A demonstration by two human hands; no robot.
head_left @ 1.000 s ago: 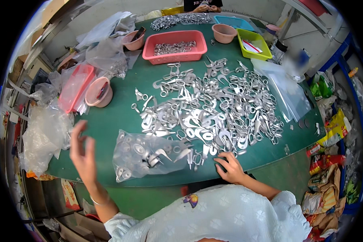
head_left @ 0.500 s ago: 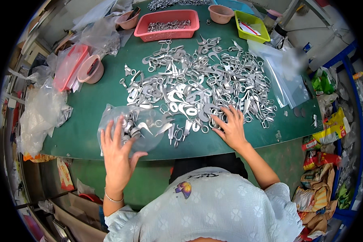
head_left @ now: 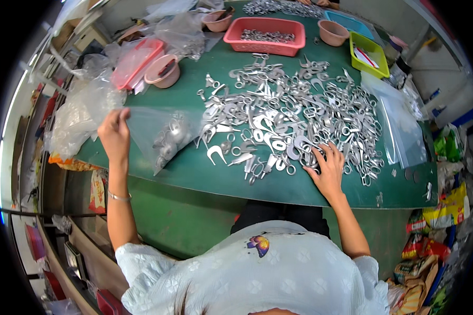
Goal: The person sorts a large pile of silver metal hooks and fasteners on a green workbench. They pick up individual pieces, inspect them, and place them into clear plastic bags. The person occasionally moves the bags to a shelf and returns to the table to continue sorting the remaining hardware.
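My left hand is closed on one corner of a clear plastic bag and pulls it taut. Metal parts sit heaped inside the bag, whose lower edge rests near the table's front. At the near side of a wide pile of loose silver metal parts, some hooked and some ringed, my right hand rests with its fingers apart, touching the pieces. A few hook-shaped pieces lie between the bag and the pile.
A red basket of small metal parts stands behind the pile, with a pink bowl and a green basket to its right. Flat clear bags lie at right. Crumpled plastic and another bowl are at left.
My left hand has closed on the bag's edge and moved left, lifting it and gathering the parts inside. My right hand stays at the pile's near edge. The view has shifted.
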